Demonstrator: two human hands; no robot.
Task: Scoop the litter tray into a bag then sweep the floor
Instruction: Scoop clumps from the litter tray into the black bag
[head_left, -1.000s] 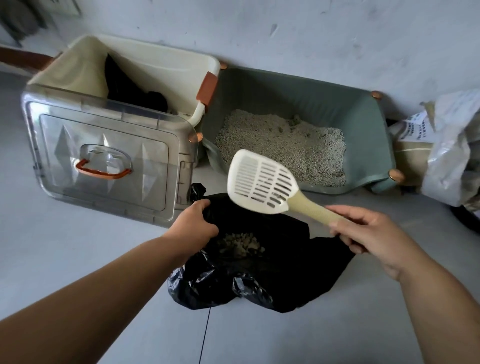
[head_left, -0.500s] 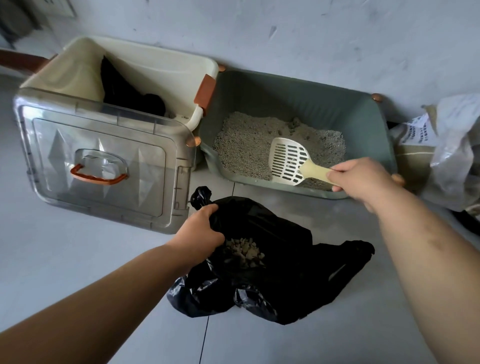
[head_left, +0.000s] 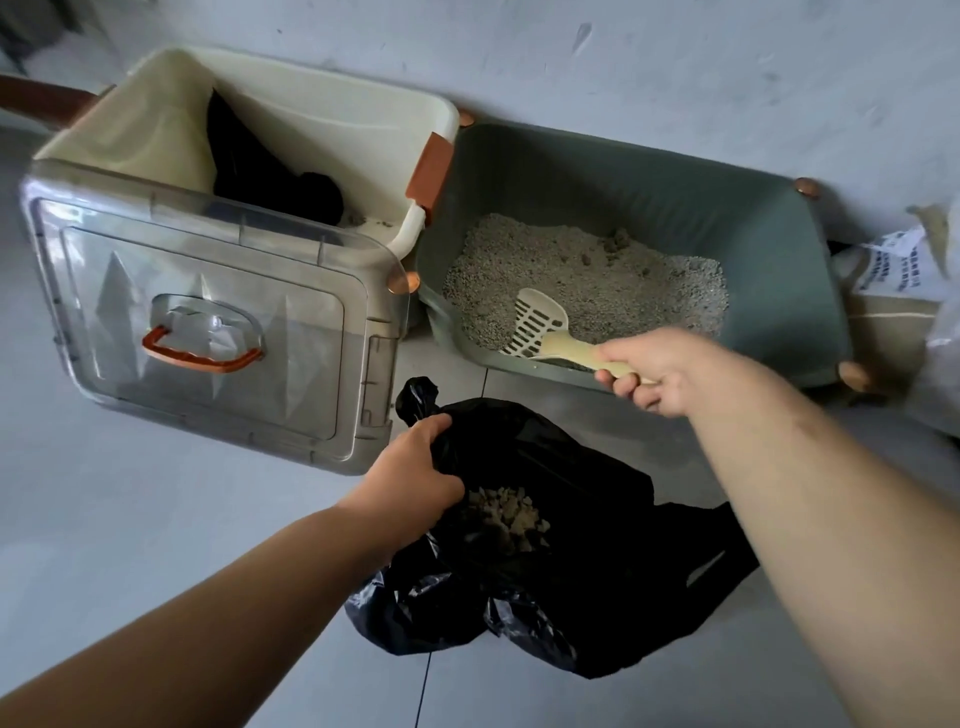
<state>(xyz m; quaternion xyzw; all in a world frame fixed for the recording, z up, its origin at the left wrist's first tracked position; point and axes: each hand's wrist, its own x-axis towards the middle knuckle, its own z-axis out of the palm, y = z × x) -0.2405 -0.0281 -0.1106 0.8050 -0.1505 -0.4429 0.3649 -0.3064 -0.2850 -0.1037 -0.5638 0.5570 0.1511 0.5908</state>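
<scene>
A green litter tray (head_left: 769, 218) stands against the wall, holding grey litter (head_left: 597, 270) with a few darker clumps near the back. My right hand (head_left: 670, 369) grips the handle of a cream slotted scoop (head_left: 537, 325), whose head is tipped down into the litter at the tray's front edge. On the floor in front lies a black plastic bag (head_left: 597, 545) with a small heap of clumps (head_left: 506, 512) inside. My left hand (head_left: 410, 478) grips the bag's left rim and holds it open.
A cream bin (head_left: 332, 119) with a hinged clear lid (head_left: 208, 322) and orange handle stands left of the tray, a black bag inside it. A white and tan sack (head_left: 893, 280) leans at the right. Grey tiled floor (head_left: 130, 530) spreads to the left.
My right hand carried the scoop from above the bag back to the tray and tipped its head down into the litter. My left hand kept its hold on the bag.
</scene>
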